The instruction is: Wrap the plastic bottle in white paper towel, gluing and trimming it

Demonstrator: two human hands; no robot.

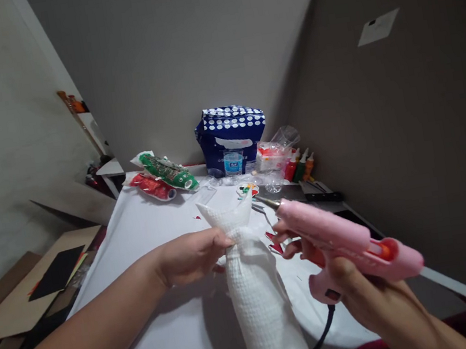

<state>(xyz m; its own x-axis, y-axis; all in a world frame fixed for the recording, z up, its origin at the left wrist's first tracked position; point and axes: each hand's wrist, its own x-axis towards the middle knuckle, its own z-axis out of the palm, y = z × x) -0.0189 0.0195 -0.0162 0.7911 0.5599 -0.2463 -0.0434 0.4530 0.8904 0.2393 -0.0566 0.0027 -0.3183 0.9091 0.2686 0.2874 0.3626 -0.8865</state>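
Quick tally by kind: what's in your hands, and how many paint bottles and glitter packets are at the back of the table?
Pink glue gun: 1
White paper-towel-wrapped bundle: 1
Paint bottles: 3 (red, green, orange)
Glitter packets: 2 (red, green)
Total: 7

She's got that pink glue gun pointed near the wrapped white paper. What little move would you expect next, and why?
Probably bring the glue gun nozzle up to the pinched neck of the paper towel. The left hand pinches the gathered top, and the right hand holds the gun beside it with the tip apart from the paper.
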